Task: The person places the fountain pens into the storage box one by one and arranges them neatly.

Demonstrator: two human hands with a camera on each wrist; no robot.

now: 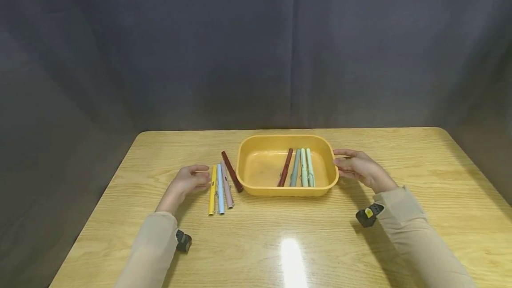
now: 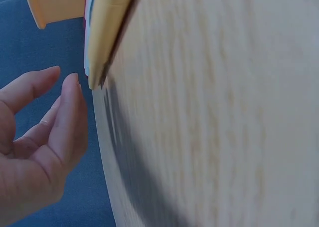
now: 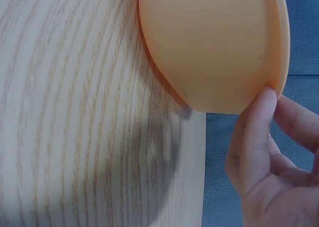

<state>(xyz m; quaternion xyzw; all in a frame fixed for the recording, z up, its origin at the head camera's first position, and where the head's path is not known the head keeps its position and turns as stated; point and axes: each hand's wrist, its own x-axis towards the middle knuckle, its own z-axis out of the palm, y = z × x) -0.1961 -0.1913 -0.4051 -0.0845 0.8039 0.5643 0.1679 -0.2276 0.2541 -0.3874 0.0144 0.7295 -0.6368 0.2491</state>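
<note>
My left hand [image 1: 191, 180] is just left of a yellow pen [image 1: 213, 190], fingers loosely bent with a gap between thumb and fingertips. Beside that pen lie a light blue pen [image 1: 220, 189], a mauve pen [image 1: 226, 185] and a dark red pen [image 1: 232, 171], which leans toward the tray. At its right end, the yellow tray [image 1: 280, 191] has its rim pinched by my right hand [image 1: 364, 170]. Inside the tray are a dark red pen [image 1: 286, 167], a grey-green pen [image 1: 295, 168] and two pale green pens [image 1: 304, 168], side by side in its right half.
Everything stands on a light wooden table [image 1: 256, 234] with rounded back corners. A dark cloth [image 1: 200, 57] hangs behind and at both sides. Each wrist wears a small black camera. Light reflects brightly off the table near the front.
</note>
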